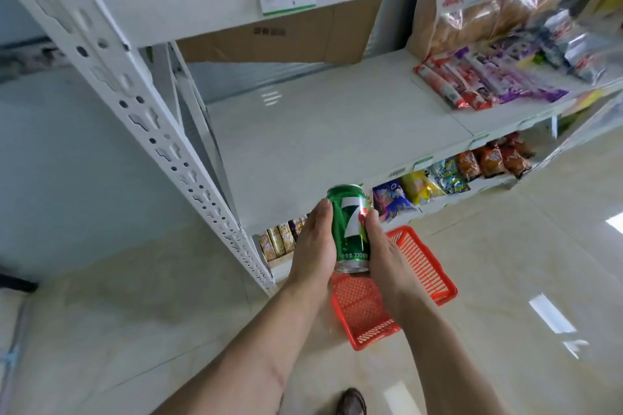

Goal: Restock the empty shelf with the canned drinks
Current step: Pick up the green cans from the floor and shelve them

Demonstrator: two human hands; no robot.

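Both hands, left hand (315, 239) and right hand (384, 246), clasp the green can (349, 229) between them, upright, just before the empty shelf (323, 131) edge. Lift it clear of the lip, set it deep left so rows fill back-to-front. Red basket (397, 296) on the floor below: no cans visible inside.

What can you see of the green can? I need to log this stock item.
The green can looks like shiny metal, with a large white 7, a red spot and white print near its bare silver base. It is roughly upright, top tilted away, held between the left hand and right hand, before the bare white shelf, above a red basket.
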